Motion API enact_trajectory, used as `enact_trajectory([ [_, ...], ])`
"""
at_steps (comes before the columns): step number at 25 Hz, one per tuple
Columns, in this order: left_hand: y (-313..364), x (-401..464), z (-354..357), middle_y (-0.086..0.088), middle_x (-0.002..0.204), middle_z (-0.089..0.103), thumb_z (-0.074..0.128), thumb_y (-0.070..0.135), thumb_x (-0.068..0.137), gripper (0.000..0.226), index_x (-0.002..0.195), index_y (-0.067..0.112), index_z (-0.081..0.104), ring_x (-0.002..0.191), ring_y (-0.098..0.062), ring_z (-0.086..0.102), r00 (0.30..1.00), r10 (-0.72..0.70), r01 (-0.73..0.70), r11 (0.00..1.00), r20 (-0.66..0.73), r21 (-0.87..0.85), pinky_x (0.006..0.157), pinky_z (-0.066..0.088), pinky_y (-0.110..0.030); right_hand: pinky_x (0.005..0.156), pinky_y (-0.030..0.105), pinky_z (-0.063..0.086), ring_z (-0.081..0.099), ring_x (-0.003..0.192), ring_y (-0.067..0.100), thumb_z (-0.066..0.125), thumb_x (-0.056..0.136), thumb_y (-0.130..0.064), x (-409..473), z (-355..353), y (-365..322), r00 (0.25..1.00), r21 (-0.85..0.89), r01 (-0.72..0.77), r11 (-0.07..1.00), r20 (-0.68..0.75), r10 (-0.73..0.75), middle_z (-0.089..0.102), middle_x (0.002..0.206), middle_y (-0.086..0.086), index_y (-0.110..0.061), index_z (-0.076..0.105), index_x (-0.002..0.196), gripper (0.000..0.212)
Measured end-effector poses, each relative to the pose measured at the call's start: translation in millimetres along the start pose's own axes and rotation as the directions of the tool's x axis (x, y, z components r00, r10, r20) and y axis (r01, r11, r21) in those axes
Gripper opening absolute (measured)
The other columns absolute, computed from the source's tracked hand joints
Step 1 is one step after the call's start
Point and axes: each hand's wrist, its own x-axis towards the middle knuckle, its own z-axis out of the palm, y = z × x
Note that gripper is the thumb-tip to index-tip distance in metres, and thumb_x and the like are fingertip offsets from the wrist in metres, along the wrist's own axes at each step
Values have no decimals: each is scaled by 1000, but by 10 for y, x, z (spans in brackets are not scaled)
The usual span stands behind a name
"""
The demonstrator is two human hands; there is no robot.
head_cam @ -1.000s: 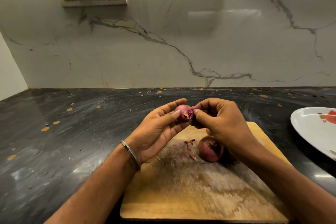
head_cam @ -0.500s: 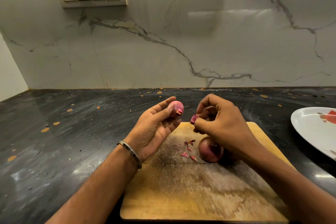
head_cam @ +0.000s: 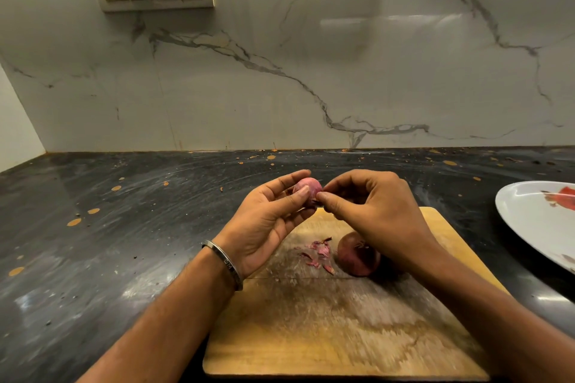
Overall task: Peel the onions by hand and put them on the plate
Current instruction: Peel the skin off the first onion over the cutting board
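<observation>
We see a pink onion (head_cam: 308, 191) at our grip, a darker red-brown onion (head_cam: 357, 255) below it, and a black gold-flecked counter (head_cam: 124, 227) around.

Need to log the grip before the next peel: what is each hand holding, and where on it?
The left hand holds the small onion between thumb and fingers, around its sides. The right hand pinches at that onion's near-right edge, apparently on skin.
</observation>
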Motion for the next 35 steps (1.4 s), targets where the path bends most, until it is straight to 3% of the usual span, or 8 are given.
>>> enact_trajectory([
  [5, 7, -12, -10, -17, 109, 72, 72, 1, 69, 42, 110, 6, 70, 93, -22, 72, 1000, -1, 1, 999, -12, 52, 82, 60, -30, 66, 30, 62, 75, 69, 10, 76, 87, -23, 7, -34, 7, 995, 91, -79, 993, 68, 73, 77, 75, 0, -14, 78, 91, 11],
  [11, 28, -34, 8, -17, 111, 70, 68, 3, 77, 39, 116, 4, 68, 93, -20, 71, 999, -15, 13, 998, 31, 60, 81, 60, -29, 63, 22, 57, 71, 69, 5, 65, 95, -17, 22, -32, -10, 994, -6, -5, 1000, 110, 6, 73, 74, 1, -12, 71, 91, 9],
  [15, 58, -41, 19, -21, 121, 67, 59, 2, 85, 38, 124, 0, 63, 108, -27, 67, 993, -57, 60, 998, 103, -27, 88, 58, -35, 56, 15, 48, 68, 68, 7, 60, 98, -17, 42, -38, 9, 986, 204, -116, 972, 141, 88, 71, 76, 5, -8, 67, 94, 12],
  [19, 40, -29, 11, -23, 119, 66, 61, 7, 85, 37, 120, -1, 64, 107, -29, 68, 993, -77, 81, 995, 84, -51, 91, 57, -39, 61, 18, 52, 66, 69, 8, 60, 98, -17, 40, 17, 24, 985, 164, -68, 984, 165, 41, 69, 78, 4, -11, 66, 96, 9],
  [23, 39, -22, 5, -26, 123, 65, 59, 8, 86, 37, 122, -1, 62, 114, -35, 64, 994, -83, 92, 989, 77, -115, 89, 57, -41, 56, 16, 50, 66, 69, 9, 58, 100, -18, 47, 13, 65, 988, 238, -144, 960, 96, 124, 69, 75, 3, -12, 65, 92, 12],
  [27, 52, -5, 7, -14, 116, 70, 61, 12, 83, 40, 123, 9, 64, 94, -17, 68, 999, -49, 48, 999, -8, -18, 78, 58, -29, 56, 19, 52, 70, 65, 6, 69, 92, -16, 23, -5, 45, 994, 72, -108, 992, 14, 107, 74, 72, 0, -15, 65, 84, 9],
  [31, 48, 31, -19, -15, 105, 72, 62, 5, 79, 45, 124, 3, 61, 88, -18, 68, 997, -14, 7, 995, -73, -100, 80, 59, -29, 68, 35, 60, 72, 69, 13, 70, 83, -3, -4, -29, -1, 997, -30, -14, 999, 69, 17, 73, 72, -1, -19, 69, 86, 16],
  [35, 48, 11, -14, -18, 106, 72, 64, 5, 78, 41, 119, 2, 64, 94, -22, 68, 998, -31, 27, 997, -58, -75, 84, 60, -34, 70, 17, 56, 70, 75, 1, 71, 84, -8, -14, -19, -36, 992, -80, 36, 996, 127, -26, 75, 77, -9, -22, 80, 88, 17],
])
